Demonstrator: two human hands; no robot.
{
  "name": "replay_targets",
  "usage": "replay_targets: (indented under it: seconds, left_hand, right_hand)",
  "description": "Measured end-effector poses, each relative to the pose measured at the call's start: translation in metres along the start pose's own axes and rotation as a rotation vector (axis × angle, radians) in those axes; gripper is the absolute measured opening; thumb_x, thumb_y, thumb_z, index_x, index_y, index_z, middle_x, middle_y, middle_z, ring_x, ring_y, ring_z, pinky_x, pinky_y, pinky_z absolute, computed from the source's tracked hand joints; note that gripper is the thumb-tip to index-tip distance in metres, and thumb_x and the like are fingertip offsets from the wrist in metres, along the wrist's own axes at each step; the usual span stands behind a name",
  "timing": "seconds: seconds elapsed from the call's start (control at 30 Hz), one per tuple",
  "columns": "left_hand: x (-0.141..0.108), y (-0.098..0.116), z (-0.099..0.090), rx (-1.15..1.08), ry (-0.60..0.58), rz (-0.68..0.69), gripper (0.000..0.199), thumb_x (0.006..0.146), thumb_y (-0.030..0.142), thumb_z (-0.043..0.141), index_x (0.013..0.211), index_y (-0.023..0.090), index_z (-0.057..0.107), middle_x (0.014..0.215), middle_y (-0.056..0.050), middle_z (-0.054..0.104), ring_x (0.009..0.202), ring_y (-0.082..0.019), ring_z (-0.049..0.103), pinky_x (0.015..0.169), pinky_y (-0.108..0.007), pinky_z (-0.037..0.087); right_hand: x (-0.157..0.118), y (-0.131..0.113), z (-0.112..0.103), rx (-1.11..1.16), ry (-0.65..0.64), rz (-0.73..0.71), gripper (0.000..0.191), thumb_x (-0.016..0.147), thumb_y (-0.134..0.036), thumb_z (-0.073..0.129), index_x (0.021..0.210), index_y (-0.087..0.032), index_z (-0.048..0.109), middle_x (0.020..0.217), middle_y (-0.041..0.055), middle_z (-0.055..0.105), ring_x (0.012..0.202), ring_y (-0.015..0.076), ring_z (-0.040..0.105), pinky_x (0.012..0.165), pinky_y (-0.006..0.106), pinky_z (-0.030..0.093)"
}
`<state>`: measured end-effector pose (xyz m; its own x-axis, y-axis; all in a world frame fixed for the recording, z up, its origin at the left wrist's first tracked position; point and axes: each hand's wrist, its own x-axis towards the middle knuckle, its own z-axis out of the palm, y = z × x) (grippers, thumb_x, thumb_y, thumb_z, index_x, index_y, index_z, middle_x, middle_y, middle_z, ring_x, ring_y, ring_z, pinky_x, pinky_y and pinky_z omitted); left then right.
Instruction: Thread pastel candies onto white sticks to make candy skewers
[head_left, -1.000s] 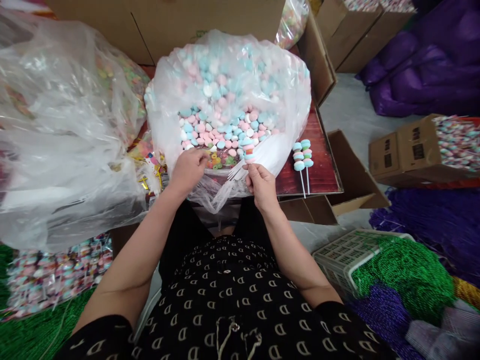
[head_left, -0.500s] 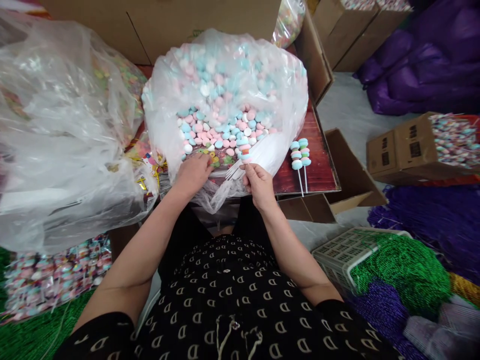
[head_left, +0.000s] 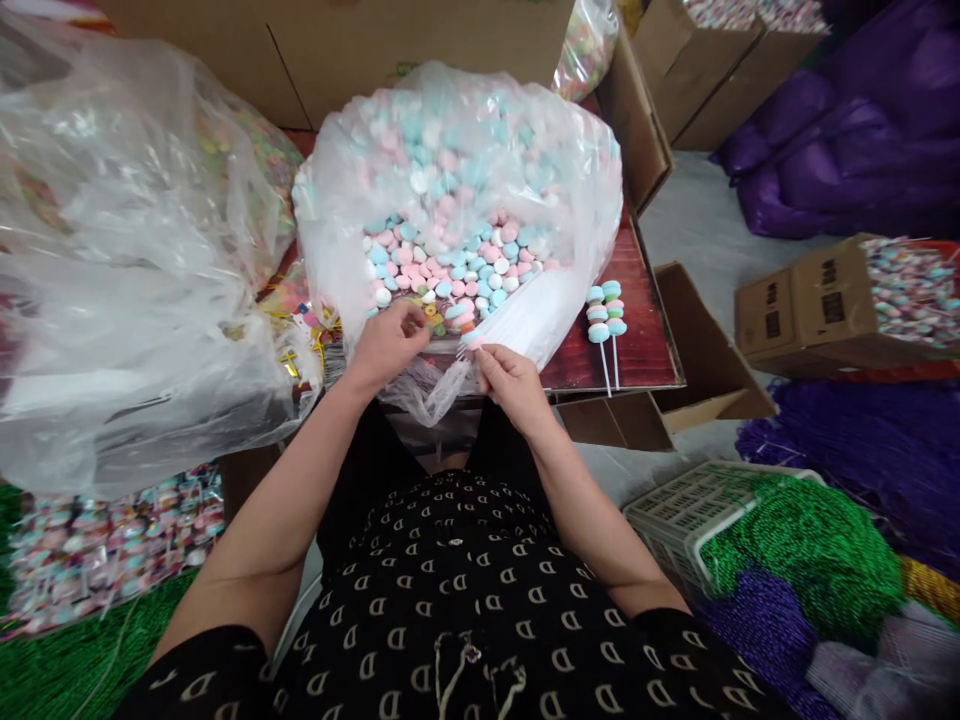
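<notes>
My right hand point(head_left: 510, 382) pinches the lower end of a candy skewer point(head_left: 460, 318), a stack of pastel candies tilted to the left. My left hand point(head_left: 391, 342) is just left of it, fingers curled together beside small ring-shaped gummies point(head_left: 433, 315); what they hold, if anything, is too small to make out. Beyond both hands a clear plastic bag point(head_left: 337, 180) lies open, full of pink, blue and white round candies point(head_left: 457, 270). White sticks point(head_left: 517, 315) lie in a bundle on its right side. Two finished-looking candy skewers point(head_left: 606, 315) rest side by side on the red-brown table point(head_left: 649, 340).
A big plastic bag point(head_left: 112, 300) bulges at the left. An open cardboard box point(head_left: 705, 370) stands below the table's right edge. Further right are a box of wrapped candies point(head_left: 795, 300) and a crate point(head_left: 675, 510) heaped with green beads point(head_left: 810, 540).
My right hand has lowered slightly and tipped the candy skewer over to the left, toward my left hand. My left hand's fingers have drawn back from the ring gummies and curled in.
</notes>
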<state>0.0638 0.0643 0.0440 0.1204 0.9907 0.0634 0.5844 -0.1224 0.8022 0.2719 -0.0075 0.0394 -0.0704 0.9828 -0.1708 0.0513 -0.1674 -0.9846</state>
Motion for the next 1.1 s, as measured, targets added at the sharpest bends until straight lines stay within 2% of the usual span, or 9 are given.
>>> replay_targets:
  seconds: [0.1, 0.17, 0.33, 0.47, 0.6, 0.73, 0.87, 1.1]
  left_hand:
    - [0.005, -0.006, 0.001, -0.457, 0.001, -0.054, 0.025, 0.078, 0.035, 0.079, 0.091, 0.022, 0.062, 0.078, 0.002, 0.067, 0.071, -0.015, 0.061, 0.069, -0.028, 0.05]
    - [0.007, -0.008, 0.001, -0.651, -0.013, -0.088, 0.035, 0.074, 0.04, 0.085, 0.093, 0.022, 0.063, 0.079, 0.001, 0.068, 0.071, -0.015, 0.064, 0.067, -0.027, 0.051]
    - [0.009, -0.009, 0.002, -0.754, 0.017, -0.118, 0.04, 0.066, 0.038, 0.091, 0.092, 0.021, 0.065, 0.075, 0.002, 0.068, 0.07, -0.014, 0.066, 0.065, -0.025, 0.052]
    - [0.006, -0.008, 0.003, -0.689, 0.027, -0.064, 0.034, 0.071, 0.038, 0.088, 0.091, 0.021, 0.065, 0.081, 0.002, 0.071, 0.073, -0.014, 0.066, 0.069, -0.026, 0.055]
    - [0.003, -0.009, -0.003, -0.466, 0.026, 0.052, 0.029, 0.078, 0.04, 0.082, 0.093, 0.021, 0.067, 0.085, 0.0, 0.072, 0.077, -0.014, 0.066, 0.072, -0.027, 0.055]
    - [0.004, -0.01, -0.009, -0.269, 0.0, 0.094, 0.028, 0.083, 0.044, 0.077, 0.095, 0.021, 0.068, 0.085, 0.0, 0.072, 0.076, -0.015, 0.065, 0.072, -0.027, 0.055]
    - [0.004, -0.011, -0.009, -0.24, -0.037, 0.102, 0.026, 0.086, 0.044, 0.074, 0.097, 0.021, 0.068, 0.085, -0.001, 0.073, 0.075, -0.015, 0.066, 0.072, -0.027, 0.055]
    - [-0.001, -0.007, -0.011, -0.115, -0.026, 0.171, 0.023, 0.088, 0.039, 0.07, 0.1, 0.02, 0.071, 0.089, -0.001, 0.076, 0.079, -0.015, 0.068, 0.078, -0.028, 0.056]
  right_hand:
    - [-0.006, -0.006, 0.001, -0.087, -0.103, -0.002, 0.057, 0.093, -0.071, 0.059, 0.103, -0.017, 0.075, 0.054, -0.0065, 0.049, 0.053, 0.0118, 0.043, 0.055, 0.027, 0.034]
    - [-0.007, -0.008, 0.001, -0.148, -0.124, -0.018, 0.053, 0.095, -0.065, 0.059, 0.104, -0.016, 0.076, 0.054, -0.0064, 0.05, 0.054, 0.0122, 0.044, 0.058, 0.027, 0.037]
    - [-0.004, -0.011, 0.003, -0.233, -0.121, -0.007, 0.044, 0.098, -0.052, 0.055, 0.105, -0.015, 0.077, 0.053, -0.006, 0.051, 0.053, 0.0128, 0.046, 0.061, 0.027, 0.041]
    - [-0.004, -0.013, 0.004, -0.266, -0.098, 0.017, 0.04, 0.098, -0.046, 0.054, 0.106, -0.015, 0.078, 0.052, -0.0059, 0.05, 0.052, 0.0129, 0.045, 0.06, 0.026, 0.041]
    - [-0.003, -0.014, 0.001, -0.324, -0.106, 0.033, 0.037, 0.099, -0.04, 0.051, 0.103, -0.016, 0.078, 0.051, -0.0061, 0.049, 0.051, 0.0131, 0.044, 0.059, 0.026, 0.039]
    - [-0.004, -0.016, -0.003, -0.44, -0.114, -0.015, 0.035, 0.099, -0.039, 0.052, 0.097, -0.016, 0.078, 0.054, -0.0044, 0.051, 0.056, 0.0138, 0.046, 0.062, 0.027, 0.038]
    - [-0.004, -0.017, -0.004, -0.557, -0.106, -0.091, 0.032, 0.098, -0.036, 0.054, 0.093, -0.016, 0.078, 0.063, -0.0014, 0.057, 0.063, 0.0146, 0.05, 0.065, 0.027, 0.036]
    - [-0.005, -0.021, -0.01, -0.587, -0.16, -0.041, 0.036, 0.1, -0.036, 0.05, 0.091, -0.015, 0.077, 0.057, -0.0023, 0.051, 0.063, 0.0154, 0.048, 0.064, 0.028, 0.035]
